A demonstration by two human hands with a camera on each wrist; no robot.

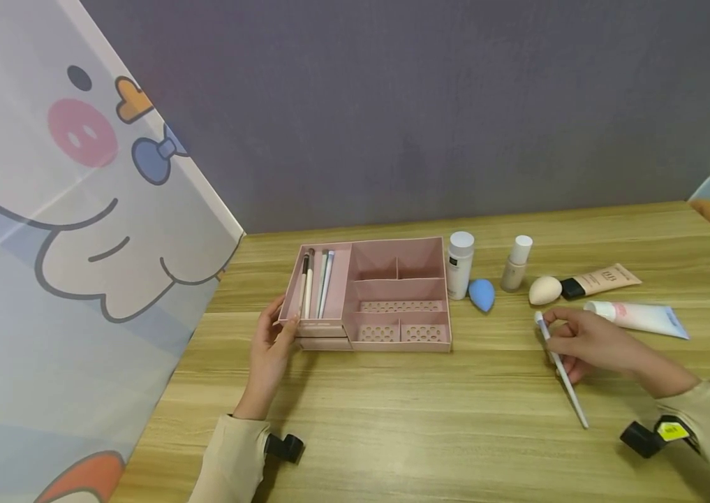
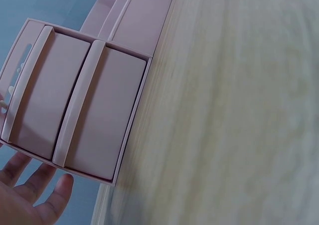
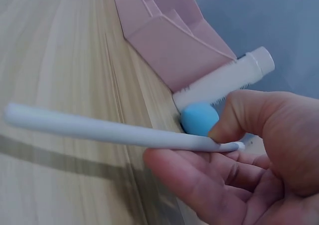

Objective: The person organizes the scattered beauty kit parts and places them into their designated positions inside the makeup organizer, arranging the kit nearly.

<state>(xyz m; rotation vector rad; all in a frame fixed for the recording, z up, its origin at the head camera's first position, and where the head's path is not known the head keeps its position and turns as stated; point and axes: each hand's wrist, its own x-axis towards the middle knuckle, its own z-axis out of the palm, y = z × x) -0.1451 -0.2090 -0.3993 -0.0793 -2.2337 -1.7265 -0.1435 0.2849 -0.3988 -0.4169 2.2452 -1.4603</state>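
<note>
Left hand (image 1: 273,342): forearm in from 6 o'clock, palm against the front-left corner of the organiser; fingers straight and loosely apart in the left wrist view, nothing gripped
Right hand (image 1: 587,342): forearm in from 4 o'clock, hand low over the table; thumb and fingers pinched on the brush near its tip end
Brush (image 1: 560,368): slim, pale blue-white handle, lying slanted with free end toward 5 o'clock; head hidden by the fingers, held well right of the organiser
Organiser (image 1: 392,290): pink tray with compartments, at 12 o'clock from the left hand; two drawer fronts on near-left side, perforated inserts in front sections
Brushes in tray (image 1: 315,283): four long handles lying side by side in the leftmost compartment
White bottle (image 1: 459,264): upright, just beside the organiser's right wall
Blue sponge (image 1: 482,294): teardrop, at 5 o'clock of the white bottle, between organiser and right hand
Small bottle (image 1: 516,263): upright, beige with white cap, right of the white bottle
Beige sponge (image 1: 545,290): touching black cap of the beige tube (image 1: 602,281), at 12 o'clock of the right hand
White tube (image 1: 637,317): flat on the table (image 1: 430,419), at 2 o'clock of the right hand
</note>
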